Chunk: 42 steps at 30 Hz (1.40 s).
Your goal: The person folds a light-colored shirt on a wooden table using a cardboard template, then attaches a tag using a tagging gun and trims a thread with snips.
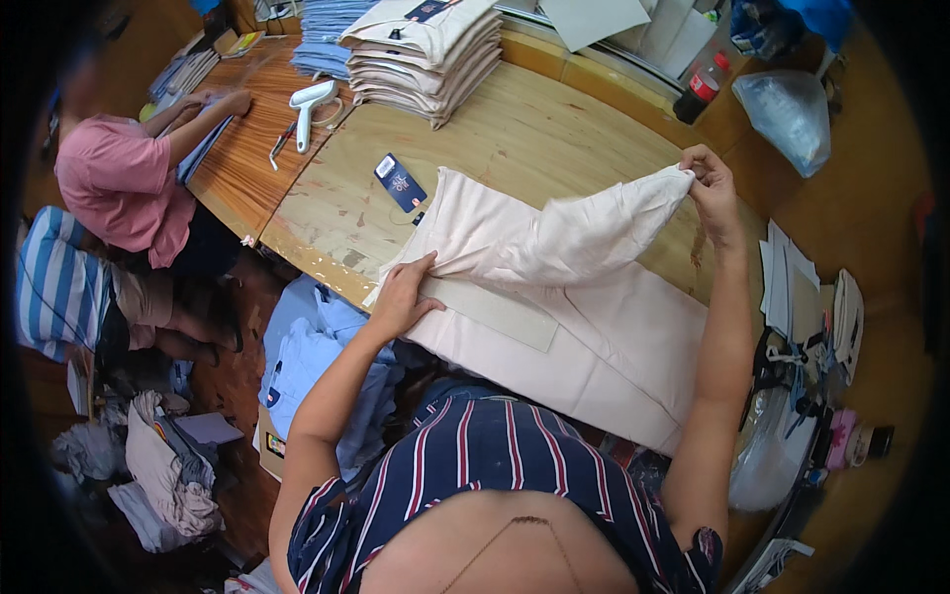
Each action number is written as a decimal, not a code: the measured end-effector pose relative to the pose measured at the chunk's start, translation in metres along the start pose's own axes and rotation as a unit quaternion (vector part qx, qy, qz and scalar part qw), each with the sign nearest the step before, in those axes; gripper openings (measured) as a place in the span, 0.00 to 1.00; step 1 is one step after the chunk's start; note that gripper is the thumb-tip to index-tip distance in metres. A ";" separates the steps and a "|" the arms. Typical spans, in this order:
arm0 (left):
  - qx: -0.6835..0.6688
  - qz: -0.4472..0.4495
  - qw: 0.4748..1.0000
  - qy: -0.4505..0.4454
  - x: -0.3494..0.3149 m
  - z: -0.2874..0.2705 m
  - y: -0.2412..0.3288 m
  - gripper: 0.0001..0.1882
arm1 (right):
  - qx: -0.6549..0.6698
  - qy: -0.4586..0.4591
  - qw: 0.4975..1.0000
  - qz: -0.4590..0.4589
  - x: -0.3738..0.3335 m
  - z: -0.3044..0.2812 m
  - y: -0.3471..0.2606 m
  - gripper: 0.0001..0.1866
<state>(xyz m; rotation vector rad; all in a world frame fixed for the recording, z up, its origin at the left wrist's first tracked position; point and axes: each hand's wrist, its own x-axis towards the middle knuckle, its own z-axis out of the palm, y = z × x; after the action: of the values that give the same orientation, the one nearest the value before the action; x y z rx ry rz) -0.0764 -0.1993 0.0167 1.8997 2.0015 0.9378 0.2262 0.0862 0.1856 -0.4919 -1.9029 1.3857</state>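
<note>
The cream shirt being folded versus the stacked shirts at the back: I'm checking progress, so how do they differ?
The cream shirt lies spread, one sleeve lifted by the right hand, the left hand pressing it; the stacked shirts are fully folded and piled. Both are cream.

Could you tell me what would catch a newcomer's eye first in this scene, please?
Most striking is the pale pink garment spread across the wooden table, with the right hand lifting one part high while the left hand presses flat near a cardboard insert. Behind it stands a neat stack of folded cream shirts. At far left, another person in a pink top works at the same table.
</note>
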 end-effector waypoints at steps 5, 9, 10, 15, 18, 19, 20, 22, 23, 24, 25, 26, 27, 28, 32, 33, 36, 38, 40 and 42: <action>-0.005 0.010 1.000 0.001 0.000 0.000 0.000 0.40 | 0.053 -0.078 0.993 -0.066 -0.059 0.083 -0.088 0.09; -0.052 -0.012 0.998 -0.033 -0.001 0.010 -0.028 0.32 | 0.001 -0.249 0.955 -0.161 -0.086 0.187 -0.124 0.08; -0.099 -0.047 0.992 -0.065 0.002 0.016 -0.040 0.31 | 0.020 -0.253 0.956 -0.144 -0.095 0.209 -0.120 0.08; 0.045 0.030 0.993 -0.108 0.020 -0.006 -0.018 0.32 | 0.140 -0.101 0.985 -0.012 -0.104 0.172 -0.102 0.07; 0.076 0.045 0.974 -0.207 0.057 -0.025 -0.010 0.35 | 0.150 0.207 0.967 0.015 -0.139 0.098 -0.064 0.12; 0.109 0.071 0.966 -0.223 0.074 -0.034 0.000 0.35 | 0.183 0.292 0.936 0.070 -0.156 0.075 -0.045 0.13; 0.143 0.098 0.956 -0.237 0.088 -0.038 0.005 0.37 | 0.157 0.321 0.926 0.120 -0.177 0.054 -0.019 0.13; 0.148 0.080 0.954 -0.247 0.112 -0.033 0.009 0.37 | 0.107 0.348 0.905 0.221 -0.216 0.026 0.036 0.13; 0.152 0.076 0.953 -0.251 0.124 -0.030 0.011 0.37 | 0.080 0.348 0.895 0.268 -0.231 0.016 0.064 0.14; 0.160 0.074 0.954 -0.241 0.129 -0.025 0.010 0.35 | 0.055 0.343 0.883 0.316 -0.235 0.013 0.072 0.14; 0.168 0.071 0.956 -0.231 0.134 -0.019 0.006 0.33 | 0.071 0.361 0.880 0.300 -0.240 0.006 0.078 0.13; 0.177 0.070 0.955 -0.227 0.136 -0.014 0.006 0.32 | 0.089 0.382 0.874 0.288 -0.241 0.007 0.077 0.13; 0.187 0.064 0.958 -0.206 0.138 -0.010 0.006 0.28 | 0.107 0.403 0.867 0.275 -0.242 0.005 0.079 0.12; 0.186 0.052 0.960 -0.201 0.140 -0.006 0.007 0.27 | 0.067 0.401 0.869 0.282 -0.244 -0.001 0.084 0.11; 0.200 0.059 0.969 -0.131 0.139 0.009 0.005 0.24 | -0.138 0.396 0.849 0.321 -0.268 -0.017 0.099 0.11; 0.202 0.102 0.973 -0.053 0.132 0.013 0.000 0.25 | -0.220 0.415 0.826 0.311 -0.280 -0.024 0.100 0.11; 0.261 0.103 0.960 0.008 0.093 0.022 0.009 0.27 | -0.479 0.374 0.716 0.345 -0.313 -0.034 0.086 0.20; 0.347 0.051 0.935 -0.061 0.064 0.031 0.002 0.28 | -0.677 0.275 0.606 0.315 -0.323 -0.030 0.081 0.24; 0.332 -0.037 0.937 -0.101 0.061 0.045 0.000 0.27 | -0.616 0.228 0.616 0.436 -0.330 -0.035 0.096 0.27; 0.312 -0.036 0.945 -0.091 0.072 0.048 -0.003 0.27 | -0.632 0.239 0.617 0.405 -0.314 -0.053 0.110 0.27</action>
<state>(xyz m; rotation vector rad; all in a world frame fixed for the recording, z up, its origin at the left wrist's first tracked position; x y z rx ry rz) -0.0618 -0.1166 -0.0032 2.0759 2.4129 0.0843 0.4638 -0.0508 -0.0108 -2.3379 -1.9113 -0.1045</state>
